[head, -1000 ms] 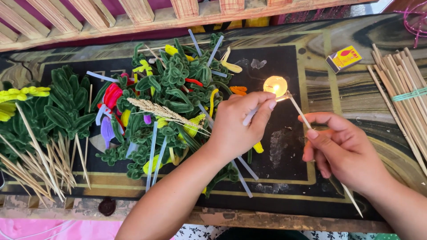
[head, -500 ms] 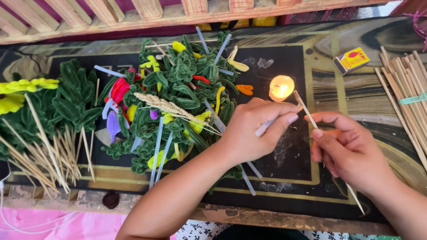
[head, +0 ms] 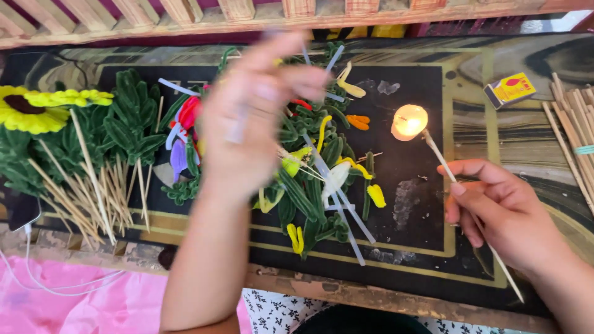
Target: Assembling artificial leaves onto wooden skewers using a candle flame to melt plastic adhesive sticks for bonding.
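The right hand (head: 495, 213) is curled closed around a thin wooden stick (head: 461, 192), pinching it between thumb and fingers. The stick runs up and to the left from the hand, and its far tip sits in the flame of a small lit candle (head: 409, 120), which stands well up and left of the knuckles. The stick's other end juts out below and to the right of the wrist.

The left hand (head: 253, 117) is raised above the table and blurred; its fingers look partly bent, with a pale thin strip (head: 238, 127) seeming to lie against them, though I cannot tell if it is gripped. Beneath and to the right of this hand lies a heap of green craft leaves (head: 309, 198). Far to its left stands a yellow sunflower (head: 28, 111). A small matchbox (head: 510, 89) lies above the right hand, with a bundle of sticks (head: 575, 133) to its right.
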